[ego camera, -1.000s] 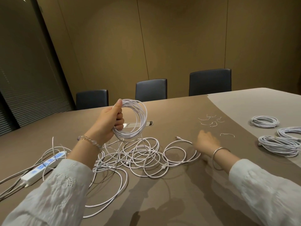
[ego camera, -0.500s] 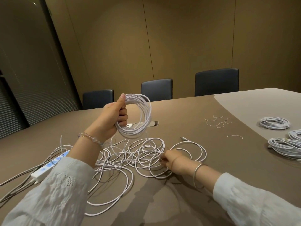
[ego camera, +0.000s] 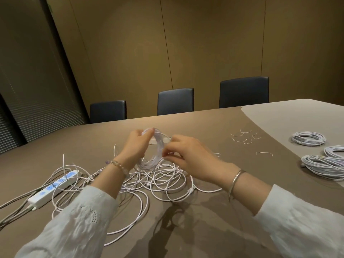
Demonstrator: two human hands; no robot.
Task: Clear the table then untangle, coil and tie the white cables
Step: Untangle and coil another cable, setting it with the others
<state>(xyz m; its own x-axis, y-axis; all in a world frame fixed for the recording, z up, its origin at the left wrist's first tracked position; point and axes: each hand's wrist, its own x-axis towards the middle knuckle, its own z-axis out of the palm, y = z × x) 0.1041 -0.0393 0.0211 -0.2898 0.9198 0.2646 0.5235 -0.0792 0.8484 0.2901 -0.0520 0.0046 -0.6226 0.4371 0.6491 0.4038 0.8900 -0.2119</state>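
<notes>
Dim, warm indoor light fell from above. The arms cast soft shadows on the table [ego camera: 214,229] near its front edge. Motion blur smeared the raised coil [ego camera: 158,146]; wide-angle distortion bent the wall panels [ego camera: 167,53].

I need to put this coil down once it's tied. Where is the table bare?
Bare table lies between the loose cable tangle and the finished coils, below the twist ties. The near edge between the sleeves is free. It is crowded around the power strip.
</notes>
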